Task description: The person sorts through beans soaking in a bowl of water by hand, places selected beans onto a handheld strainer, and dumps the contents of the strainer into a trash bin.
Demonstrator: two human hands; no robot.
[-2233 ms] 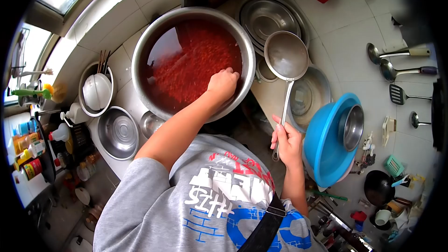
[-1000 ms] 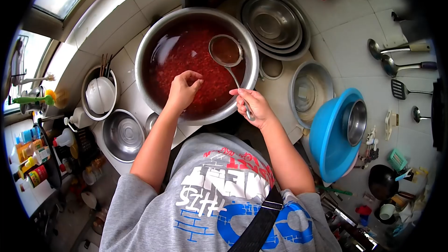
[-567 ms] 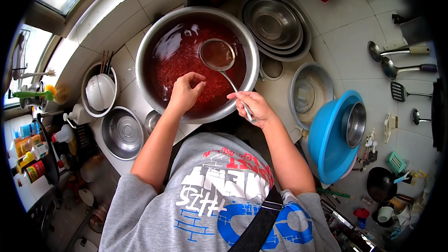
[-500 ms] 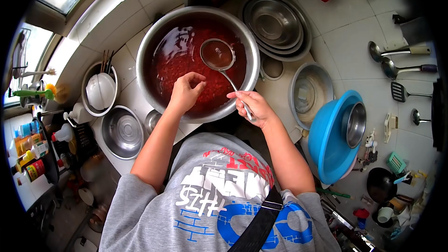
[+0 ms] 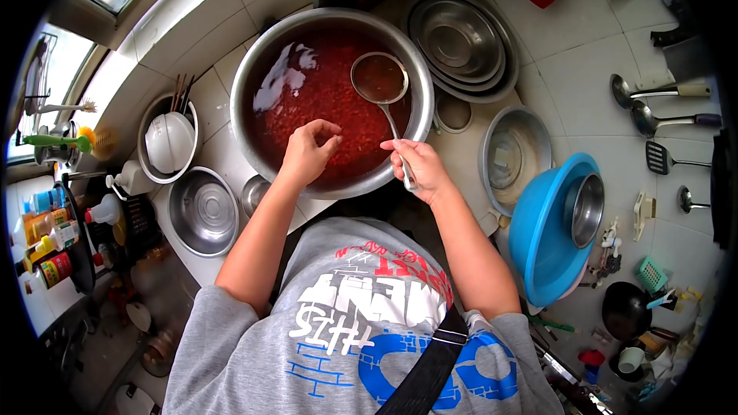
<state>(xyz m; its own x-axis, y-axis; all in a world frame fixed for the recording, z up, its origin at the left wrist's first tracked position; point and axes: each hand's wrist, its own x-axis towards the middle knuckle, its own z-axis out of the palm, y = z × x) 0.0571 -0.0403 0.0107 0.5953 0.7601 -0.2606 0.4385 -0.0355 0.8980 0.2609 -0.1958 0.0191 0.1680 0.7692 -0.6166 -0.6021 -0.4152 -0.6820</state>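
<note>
A large metal basin (image 5: 239, 100) holds dark red liquid with many small red pieces (image 5: 350, 119) in it. Over the basin's lower left part hovers my left hand (image 5: 309, 152), its fingers curled into a pinch; whatever they hold, if anything, is too small to tell. My right hand (image 5: 421, 167) grips the handle of a round metal strainer (image 5: 380, 78) near the basin's lower right rim. The strainer's bowl is at the right part of the liquid, with reddish liquid showing in it; whether it touches the surface is unclear.
Stacked metal bowls (image 5: 503, 69) stand right of the basin, above a metal bowl (image 5: 500, 157) and a blue tub (image 5: 530, 238). At the left are a metal bowl (image 5: 204, 211) and a bowl with white dishes (image 5: 171, 142). Ladles (image 5: 642, 117) hang on the right wall.
My left hand has drawn back from the right part of the liquid to the lower left. My right hand has brought the strainer from outside the basin over it, then shifted it slightly right.
</note>
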